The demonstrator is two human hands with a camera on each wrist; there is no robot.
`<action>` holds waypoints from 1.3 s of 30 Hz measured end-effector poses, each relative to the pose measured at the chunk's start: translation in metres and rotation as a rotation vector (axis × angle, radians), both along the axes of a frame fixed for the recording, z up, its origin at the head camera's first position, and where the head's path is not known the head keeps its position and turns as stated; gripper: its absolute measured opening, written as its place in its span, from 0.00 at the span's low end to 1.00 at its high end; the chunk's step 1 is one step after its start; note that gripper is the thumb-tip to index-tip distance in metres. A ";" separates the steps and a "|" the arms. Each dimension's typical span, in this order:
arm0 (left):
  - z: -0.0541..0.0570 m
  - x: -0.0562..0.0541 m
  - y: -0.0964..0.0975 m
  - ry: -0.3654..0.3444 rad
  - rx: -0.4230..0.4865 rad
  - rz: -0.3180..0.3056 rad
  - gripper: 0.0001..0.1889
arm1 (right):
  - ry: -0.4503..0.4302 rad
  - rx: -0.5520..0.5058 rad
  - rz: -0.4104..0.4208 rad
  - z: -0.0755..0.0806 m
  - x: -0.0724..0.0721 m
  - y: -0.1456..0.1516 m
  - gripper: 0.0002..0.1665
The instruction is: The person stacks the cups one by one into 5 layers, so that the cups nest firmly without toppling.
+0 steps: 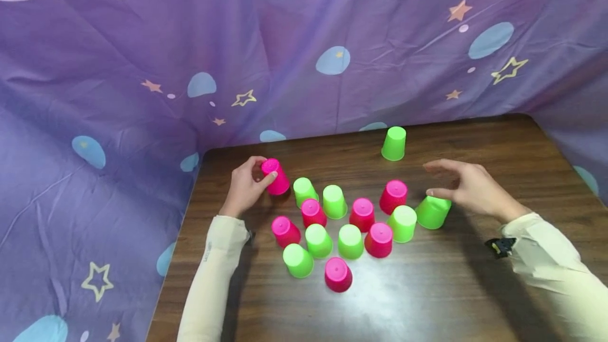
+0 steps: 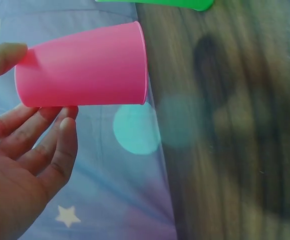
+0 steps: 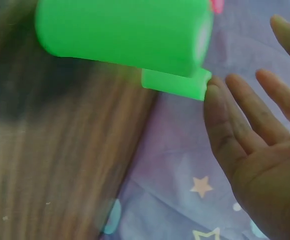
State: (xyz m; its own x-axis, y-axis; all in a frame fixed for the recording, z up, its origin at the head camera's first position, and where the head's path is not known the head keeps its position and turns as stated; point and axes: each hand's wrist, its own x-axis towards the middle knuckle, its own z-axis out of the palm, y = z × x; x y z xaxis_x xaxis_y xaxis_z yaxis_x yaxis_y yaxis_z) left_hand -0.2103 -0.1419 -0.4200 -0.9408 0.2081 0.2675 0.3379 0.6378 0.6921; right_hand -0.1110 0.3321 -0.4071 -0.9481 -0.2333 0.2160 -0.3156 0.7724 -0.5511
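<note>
At the table's far left, my left hand [image 1: 243,188] holds an upside-down pink cup [image 1: 278,179] between thumb and fingers. The left wrist view shows the thumb on one side of that pink cup [image 2: 85,70] and the fingertips against the other. My right hand [image 1: 475,189] hovers with spread fingers over an upside-down green cup [image 1: 432,212]; in the right wrist view nothing sits between its thumb and fingers. Another green cup [image 1: 394,144] stands alone at the back, beyond the right hand.
Several upside-down pink and green cups cluster mid-table, among them a near pink cup [image 1: 338,275], a green cup [image 1: 298,260] and a green cup [image 1: 404,224]. The brown wooden table [image 1: 427,300] meets a purple patterned curtain [image 1: 294,57] behind and at the left.
</note>
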 end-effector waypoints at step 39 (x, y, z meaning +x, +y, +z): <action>0.036 -0.049 0.120 0.015 -0.080 -0.241 0.23 | 0.033 -0.013 -0.087 -0.037 0.034 0.007 0.32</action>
State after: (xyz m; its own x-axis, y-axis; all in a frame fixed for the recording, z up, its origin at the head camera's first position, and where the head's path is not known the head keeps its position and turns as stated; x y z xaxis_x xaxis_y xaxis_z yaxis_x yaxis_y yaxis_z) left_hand -0.2595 -0.0219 -0.3838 -0.8574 0.4471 0.2548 0.4968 0.5902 0.6362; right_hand -0.0774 0.3392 -0.4443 -0.9570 -0.1469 0.2501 -0.2655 0.7905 -0.5519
